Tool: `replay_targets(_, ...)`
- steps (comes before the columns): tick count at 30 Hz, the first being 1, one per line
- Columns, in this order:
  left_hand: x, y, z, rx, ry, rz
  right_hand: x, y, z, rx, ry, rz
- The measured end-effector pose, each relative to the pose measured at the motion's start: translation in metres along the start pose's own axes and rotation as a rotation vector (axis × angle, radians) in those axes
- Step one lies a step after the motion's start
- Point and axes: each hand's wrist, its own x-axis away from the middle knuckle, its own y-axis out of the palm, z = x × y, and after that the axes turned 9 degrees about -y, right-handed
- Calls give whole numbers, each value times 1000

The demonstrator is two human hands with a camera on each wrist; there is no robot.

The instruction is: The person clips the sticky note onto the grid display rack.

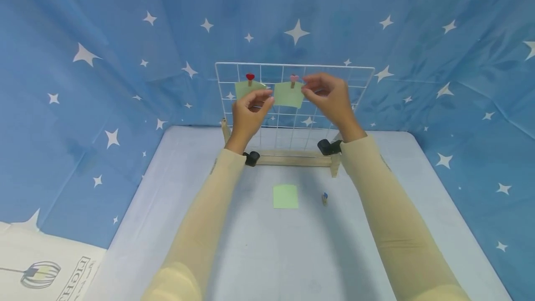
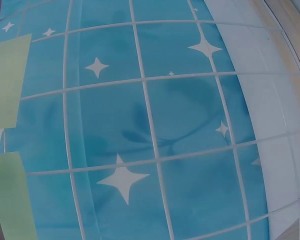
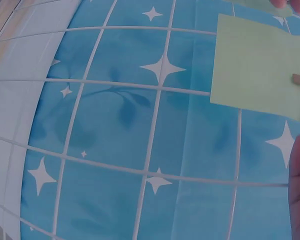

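Two pale green paper notes hang from a white wire grid, each under a small wooden clothespin. The left note [image 1: 245, 88] has a clothespin with a red heart [image 1: 250, 77]; the right note [image 3: 260, 65] has one with a pink heart [image 1: 294, 78]. My left hand [image 1: 250, 114] is raised in front of the left note, thumb and fingers apart, fingertips overlapping its right side. Beside the right note's right edge is my right hand [image 1: 332, 99], fingers bent loosely, with a gap between thumb and index finger. Nothing shows between the fingers of either hand.
The wire grid [image 1: 288, 122] stands in a wooden base [image 1: 292, 159] on a white table [image 1: 267, 254]. Before it lie another green note [image 1: 285, 197] and a clothespin with a blue top [image 1: 324, 199]. A blue star-patterned cloth [image 1: 267, 13] hangs behind.
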Motion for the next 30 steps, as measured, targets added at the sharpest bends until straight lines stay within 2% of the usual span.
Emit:
replay_targets(7, 10, -5, -1, 30, -48, -89, 11, -7, 4, -70, 41, -67)
replay_targets(14, 16, -10, -4, 75, -38, -147, 21, -9, 5, -116, 58, -132)
replay_targets(25, 26, -13, -7, 72, -61, -181, 40, -9, 12, -162, 78, -169)
replay_targets(30, 30, -11, -11, 76, -82, -187, 49, -11, 15, -143, 77, -167)
